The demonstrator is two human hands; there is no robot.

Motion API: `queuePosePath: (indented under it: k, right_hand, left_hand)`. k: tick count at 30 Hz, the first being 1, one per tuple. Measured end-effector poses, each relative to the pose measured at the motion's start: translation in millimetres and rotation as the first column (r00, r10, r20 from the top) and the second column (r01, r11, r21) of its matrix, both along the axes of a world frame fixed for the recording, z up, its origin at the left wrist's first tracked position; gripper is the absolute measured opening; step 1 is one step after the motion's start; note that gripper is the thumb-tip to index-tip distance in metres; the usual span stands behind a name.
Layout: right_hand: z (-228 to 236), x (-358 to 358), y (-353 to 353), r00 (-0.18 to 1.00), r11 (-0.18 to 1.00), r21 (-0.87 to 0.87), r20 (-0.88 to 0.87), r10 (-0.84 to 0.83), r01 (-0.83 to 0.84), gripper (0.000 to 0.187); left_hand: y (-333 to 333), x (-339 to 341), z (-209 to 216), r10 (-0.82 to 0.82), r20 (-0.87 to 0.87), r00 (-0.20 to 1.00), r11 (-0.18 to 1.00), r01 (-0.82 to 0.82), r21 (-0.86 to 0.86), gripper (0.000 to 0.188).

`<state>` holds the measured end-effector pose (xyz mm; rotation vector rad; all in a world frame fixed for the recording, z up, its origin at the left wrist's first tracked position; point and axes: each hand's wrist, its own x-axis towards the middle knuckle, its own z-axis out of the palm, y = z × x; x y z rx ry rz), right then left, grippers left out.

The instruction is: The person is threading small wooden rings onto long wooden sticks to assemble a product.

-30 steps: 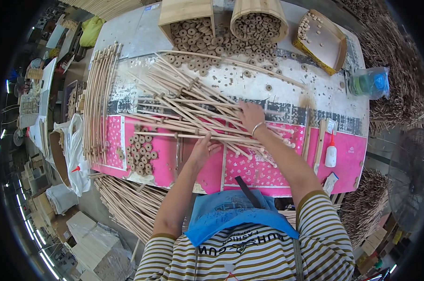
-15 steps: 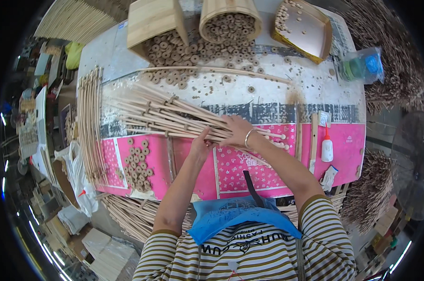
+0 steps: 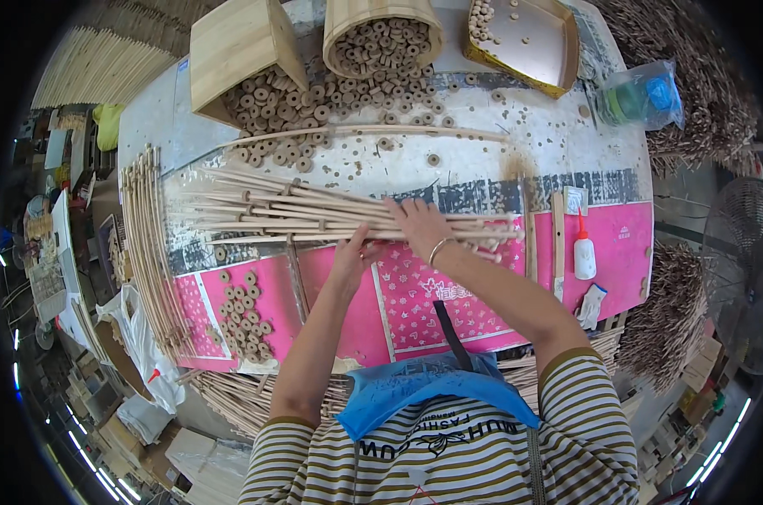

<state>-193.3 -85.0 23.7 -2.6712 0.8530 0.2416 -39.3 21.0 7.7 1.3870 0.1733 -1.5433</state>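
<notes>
A bundle of thin wooden sticks lies nearly level across the table, several with a small ring partway along and round knobs at the right end. My left hand grips the bundle's near side, thumb up against the sticks. Over the top of the same bundle, just to the right, my right hand is closed, a bangle on its wrist. The undersides of the fingers are hidden by the sticks. Loose wooden rings sit on the pink cover, left of my left forearm.
Wooden rings spill from a square wooden box and a round wooden tub at the back. More sticks line the left edge. Rightward are a yellow tray of beads, a glue bottle, a glove and a plastic bag.
The bundle has turned from a slant down to the right to nearly level, its knobbed end swinging away from me. Both hands stay on it. The whole view has shifted slightly.
</notes>
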Motion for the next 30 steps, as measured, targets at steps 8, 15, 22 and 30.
queuePosePath:
  k: [8,15,22,30]
  right_hand:
    - [-6.1,-19.5,-106.4,0.999,0.996,-0.089,0.036,0.022,-0.019,0.083]
    - [-13.2,-43.9,-94.6,0.999,0.969,-0.245,0.039,-0.007,0.016,0.080]
    - [-27.1,-62.6,-73.9,0.986,0.969,-0.239,0.166,-0.017,0.057,0.078]
    - [-2.4,-65.8,-56.1,0.994,0.997,0.014,0.081,-0.073,0.072,0.091]
  left_hand:
    - [-88.5,-17.8,-8.2,-0.043,-0.272,0.961,0.979,-0.013,-0.202,0.044]
    - [-77.9,-7.7,-4.6,-0.497,-0.004,0.868,0.865,0.496,-0.076,0.046]
    - [-103.6,44.4,28.6,-0.550,0.539,0.638,0.713,0.695,-0.095,0.024]
    - [-173.0,116.7,-7.5,-0.244,0.767,-0.594,0.521,0.587,0.620,0.055]
